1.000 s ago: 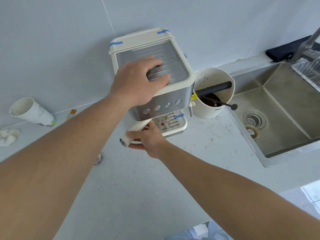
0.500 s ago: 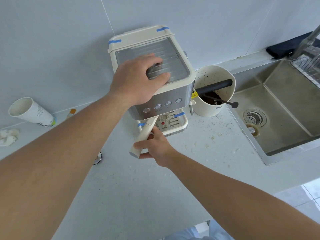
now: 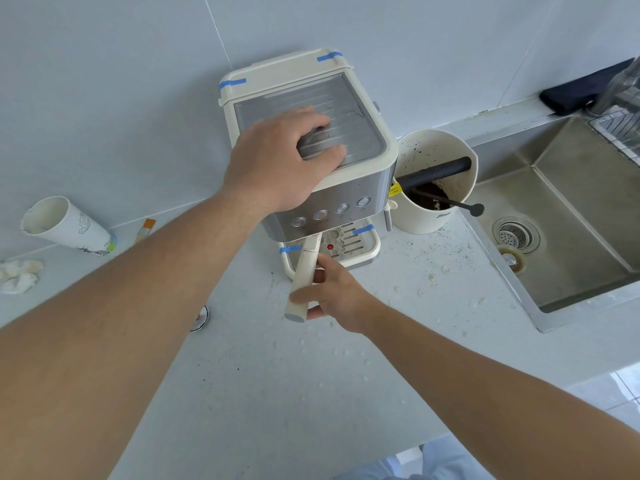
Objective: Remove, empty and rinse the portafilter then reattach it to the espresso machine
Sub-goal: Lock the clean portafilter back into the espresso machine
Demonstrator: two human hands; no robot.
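**Handle swings round as portafilter turns in its mount**

Swung from about 8 o'clock to nearer 6 o'clock since 1 s ago, the cream portafilter [image 3: 304, 276] handle now points back toward the person, its head hidden under the front of the espresso machine [image 3: 332, 188], above the drip tray [image 3: 372, 245]. Right hand [image 3: 334, 295] is curled round the lower handle, fingers and thumb closed on it. Left hand [image 3: 282, 161] lies flat and spread on the machine's top, holding nothing, bracing the body vs. the twist.

Whether this is unlocking or re-locking can't be told; the basket is out of sight. Knock box [image 3: 437, 183], at 3 o'clock beside the machine, already holds dark grounds, and specks litter the bench [image 3: 311, 375] near it.

Risks, as judged: if the left hand eases off, the twist could skid or tip the machine toward the knock box. If the head releases abruptly, the portafilter may drop onto the tray, spilling any grounds left in it. A short turn would leave it poorly seated. Sink [image 3: 568, 216] at 3 o'clock is near; paper cup [image 3: 65, 226] lies well apart at 9 o'clock.
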